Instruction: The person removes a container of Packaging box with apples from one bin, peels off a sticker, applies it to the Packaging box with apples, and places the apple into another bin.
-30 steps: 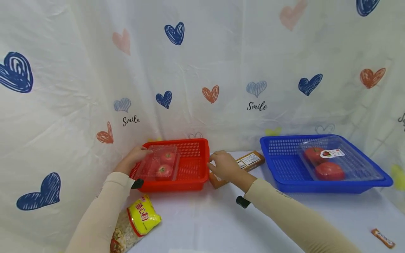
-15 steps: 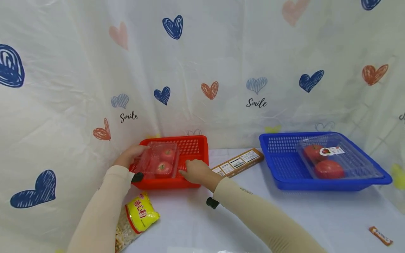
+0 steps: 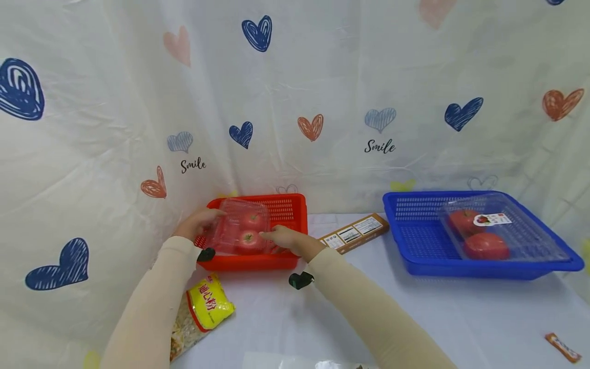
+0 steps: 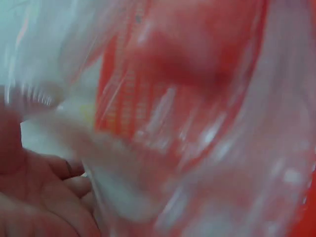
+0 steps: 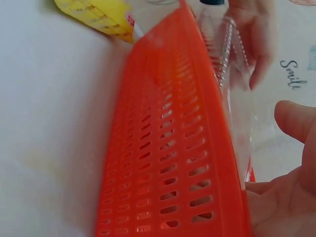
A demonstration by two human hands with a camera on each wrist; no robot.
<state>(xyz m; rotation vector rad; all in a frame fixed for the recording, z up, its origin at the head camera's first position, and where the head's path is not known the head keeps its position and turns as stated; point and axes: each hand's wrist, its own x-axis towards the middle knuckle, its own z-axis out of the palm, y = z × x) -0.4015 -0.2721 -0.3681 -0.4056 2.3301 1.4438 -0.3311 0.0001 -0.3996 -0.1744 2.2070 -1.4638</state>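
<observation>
In the head view, a clear plastic box of tomatoes (image 3: 249,238) sits slanted in the left part of a red basket (image 3: 276,262). My left hand (image 3: 199,223) grips the box's left edge. The left wrist view, blurred, has the clear plastic (image 4: 163,118) close up beside the left palm (image 4: 44,197). My right hand (image 3: 290,240) reaches over the basket's right side to the box's right edge, thumb extended. From the right wrist, its thumb (image 5: 294,118) points up, apart from the plastic, while its fingers are partly hidden behind the basket wall.
A brown printed carton (image 3: 357,233) lies right of the red basket. Farther right stands a blue basket (image 3: 417,269) holding another box of tomatoes (image 3: 486,246). A yellow-topped pasta bag (image 3: 207,305) lies front left, a small wrapped stick (image 3: 562,347) front right. A heart-printed curtain (image 3: 332,169) hangs behind.
My right hand has moved left from beside the carton into the red basket, up to the box. The box has shifted slightly right and turned with my left hand on it.
</observation>
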